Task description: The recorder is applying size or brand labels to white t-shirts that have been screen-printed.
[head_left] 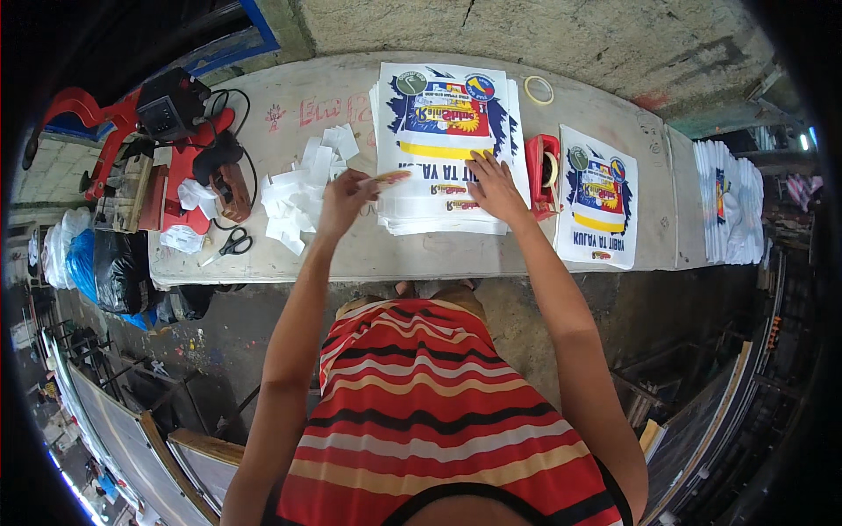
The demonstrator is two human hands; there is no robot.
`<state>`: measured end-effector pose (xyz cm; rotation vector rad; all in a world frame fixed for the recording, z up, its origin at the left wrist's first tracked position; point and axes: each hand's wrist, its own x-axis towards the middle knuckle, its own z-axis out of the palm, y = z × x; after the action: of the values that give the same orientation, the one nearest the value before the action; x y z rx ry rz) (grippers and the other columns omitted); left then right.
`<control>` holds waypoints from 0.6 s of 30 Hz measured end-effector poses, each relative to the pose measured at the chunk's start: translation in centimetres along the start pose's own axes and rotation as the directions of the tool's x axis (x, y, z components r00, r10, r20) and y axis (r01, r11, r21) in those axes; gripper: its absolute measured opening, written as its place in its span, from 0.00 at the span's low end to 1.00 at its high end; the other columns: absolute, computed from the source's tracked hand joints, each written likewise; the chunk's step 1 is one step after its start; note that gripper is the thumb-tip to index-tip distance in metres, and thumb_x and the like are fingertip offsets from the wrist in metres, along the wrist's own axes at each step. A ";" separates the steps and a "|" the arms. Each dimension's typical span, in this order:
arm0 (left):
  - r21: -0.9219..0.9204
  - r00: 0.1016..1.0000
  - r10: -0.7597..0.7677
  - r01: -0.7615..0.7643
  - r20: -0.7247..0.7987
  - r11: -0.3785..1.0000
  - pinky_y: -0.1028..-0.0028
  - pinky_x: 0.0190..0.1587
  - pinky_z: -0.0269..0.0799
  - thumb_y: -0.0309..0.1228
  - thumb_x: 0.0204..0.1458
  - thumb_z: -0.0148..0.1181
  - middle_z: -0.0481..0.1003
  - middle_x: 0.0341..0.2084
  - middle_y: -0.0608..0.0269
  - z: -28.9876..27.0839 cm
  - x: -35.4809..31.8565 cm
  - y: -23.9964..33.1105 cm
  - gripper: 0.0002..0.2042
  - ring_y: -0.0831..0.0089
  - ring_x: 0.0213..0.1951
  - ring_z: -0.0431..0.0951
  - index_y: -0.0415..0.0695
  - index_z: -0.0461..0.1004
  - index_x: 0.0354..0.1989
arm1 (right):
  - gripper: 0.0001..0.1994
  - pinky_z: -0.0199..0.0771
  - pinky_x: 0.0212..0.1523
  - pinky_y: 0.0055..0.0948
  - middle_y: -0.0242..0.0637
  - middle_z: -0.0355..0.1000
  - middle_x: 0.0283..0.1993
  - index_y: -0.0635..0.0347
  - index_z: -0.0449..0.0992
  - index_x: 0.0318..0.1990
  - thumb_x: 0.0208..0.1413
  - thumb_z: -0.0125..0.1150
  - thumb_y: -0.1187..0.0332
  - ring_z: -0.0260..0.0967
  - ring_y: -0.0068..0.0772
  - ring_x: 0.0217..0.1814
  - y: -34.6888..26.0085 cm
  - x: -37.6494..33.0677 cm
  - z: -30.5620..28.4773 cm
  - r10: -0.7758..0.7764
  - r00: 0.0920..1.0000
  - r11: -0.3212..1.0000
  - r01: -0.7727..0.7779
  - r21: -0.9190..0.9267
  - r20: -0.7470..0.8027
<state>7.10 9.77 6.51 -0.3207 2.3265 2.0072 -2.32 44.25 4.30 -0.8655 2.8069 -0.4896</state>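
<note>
"Finger state?"
"My left hand (347,196) pinches a small printed slip (394,177) over the left edge of the printed stack (443,118); my right hand (497,186) lies on that stack, fingers spread."
"Best technique?"
"I'd press the stack flat, hold the slip lightly."

A sleeveless top (430,394) in wavy red, black, white and tan stripes, edged with black trim (474,487), is worn above tan bottoms (462,300).
</note>
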 end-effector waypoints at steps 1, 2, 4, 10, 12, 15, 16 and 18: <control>0.012 0.997 -0.057 0.057 0.057 0.998 0.78 0.34 0.72 0.32 0.60 0.63 0.83 0.31 0.57 1.2 0.4 0.3 0.13 0.77 0.33 0.82 0.34 0.75 0.44 | 0.24 0.43 0.75 0.64 0.45 0.52 0.76 0.60 0.66 0.66 0.64 0.54 0.64 0.42 0.53 0.80 -0.1 -0.3 -0.1 0.005 1.000 1.000 -0.005 0.001 -0.002; -0.092 0.988 -0.122 0.130 0.091 0.987 0.77 0.34 0.74 0.33 0.60 0.64 0.83 0.33 0.56 2.4 0.6 0.0 0.14 0.74 0.34 0.84 0.34 0.74 0.46 | 0.24 0.48 0.73 0.61 0.45 0.54 0.75 0.61 0.66 0.65 0.64 0.54 0.64 0.46 0.53 0.78 -0.6 -0.6 -0.2 -0.031 0.998 0.998 0.028 -0.057 -0.054; -0.140 0.967 -0.186 0.211 0.176 0.967 0.77 0.35 0.76 0.34 0.61 0.63 0.83 0.36 0.56 4.8 1.3 -1.0 0.14 0.71 0.35 0.85 0.35 0.74 0.47 | 0.23 0.52 0.72 0.57 0.46 0.56 0.75 0.61 0.67 0.65 0.64 0.54 0.63 0.51 0.53 0.77 -1.4 -1.1 -0.3 -0.059 0.992 0.992 0.047 -0.113 -0.107; -0.149 0.933 -0.248 0.293 0.261 0.944 0.78 0.35 0.79 0.36 0.60 0.65 0.82 0.38 0.57 8.9 4.1 -1.8 0.15 0.70 0.37 0.86 0.36 0.76 0.47 | 0.13 0.72 0.36 0.31 0.39 0.74 0.28 0.64 0.80 0.40 0.61 0.64 0.61 0.71 0.30 0.31 -2.9 -0.5 0.8 0.412 0.907 0.430 -0.283 0.857 0.093; -0.142 0.933 -0.250 0.293 0.259 0.946 0.79 0.32 0.78 0.38 0.58 0.67 0.82 0.35 0.63 9.8 4.7 -2.0 0.14 0.74 0.32 0.85 0.38 0.80 0.42 | 0.12 0.71 0.34 0.31 0.37 0.72 0.26 0.64 0.79 0.37 0.60 0.65 0.62 0.70 0.30 0.29 -1.9 -0.4 1.5 0.424 0.899 0.488 -0.328 0.809 0.109; 0.298 0.966 -0.135 0.065 0.221 0.952 0.76 0.31 0.75 0.36 0.55 0.69 0.82 0.30 0.63 10.1 5.3 -1.8 0.11 0.77 0.28 0.81 0.40 0.81 0.38 | 0.13 0.71 0.33 0.31 0.37 0.71 0.24 0.64 0.78 0.32 0.56 0.69 0.61 0.70 0.31 0.28 -0.4 -0.6 2.6 0.434 0.899 0.622 -0.352 0.699 0.067; 0.302 0.966 -0.138 0.067 0.220 0.951 0.76 0.31 0.75 0.36 0.55 0.69 0.82 0.30 0.63 10.0 5.3 -2.3 0.11 0.77 0.28 0.81 0.40 0.81 0.38 | 0.14 0.71 0.33 0.32 0.38 0.72 0.24 0.64 0.76 0.30 0.54 0.70 0.61 0.71 0.32 0.28 -0.6 -0.5 2.5 0.412 0.911 0.700 -0.328 0.635 0.017; 0.481 0.986 0.051 -0.122 0.159 0.868 0.73 0.32 0.73 0.33 0.52 0.71 0.79 0.24 0.62 9.8 4.9 -3.4 0.10 0.76 0.25 0.76 0.40 0.80 0.33 | 0.14 0.71 0.33 0.33 0.40 0.73 0.24 0.64 0.76 0.29 0.52 0.71 0.61 0.72 0.35 0.28 -1.2 -0.3 2.4 0.408 0.913 0.719 -0.343 0.605 0.033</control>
<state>2.03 18.37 0.84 -0.0410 2.6774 1.3320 -0.83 42.87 2.53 -0.1248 2.5279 -1.2808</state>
